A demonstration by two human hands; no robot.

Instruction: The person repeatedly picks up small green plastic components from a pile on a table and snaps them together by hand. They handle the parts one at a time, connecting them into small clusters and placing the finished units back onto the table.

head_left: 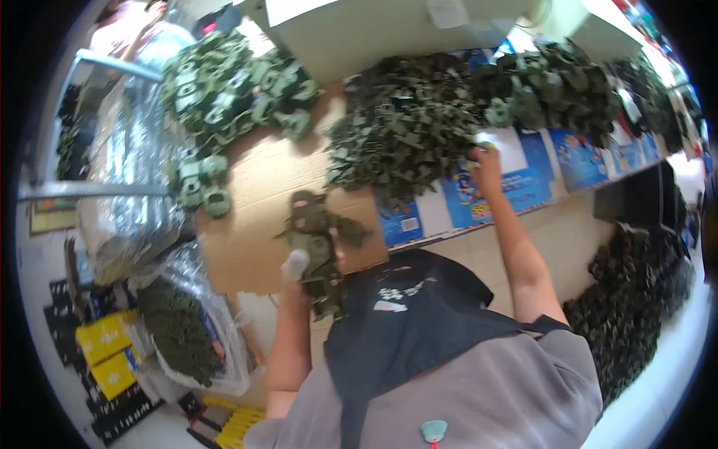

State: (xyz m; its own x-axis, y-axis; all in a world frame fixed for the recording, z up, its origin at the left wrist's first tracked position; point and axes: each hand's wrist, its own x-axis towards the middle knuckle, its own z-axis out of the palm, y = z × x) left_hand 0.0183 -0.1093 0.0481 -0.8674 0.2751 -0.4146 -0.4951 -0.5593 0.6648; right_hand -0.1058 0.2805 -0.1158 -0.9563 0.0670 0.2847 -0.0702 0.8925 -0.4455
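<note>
My left hand (296, 271) is closed on an olive-green jointed piece (320, 254) with several blocky parts, held over the cardboard sheet. A small whitish round thing (297, 261) shows at that hand; blur hides what it is. My right hand (486, 163) reaches out to the right edge of a large heap of small dark green pieces (411, 120). Its fingers are drawn together there, with a small pale greenish bit at the tips that I cannot name. The heap lies on the blue printed sheets of the worktop.
Larger green assembled pieces (224, 97) are piled on the cardboard (254, 179) at the left. More green parts (553, 86) lie at the far right. Bags of green pieces (179, 329) stand lower left, beside yellow boxes (108, 352). A dark heap (624, 307) lies right.
</note>
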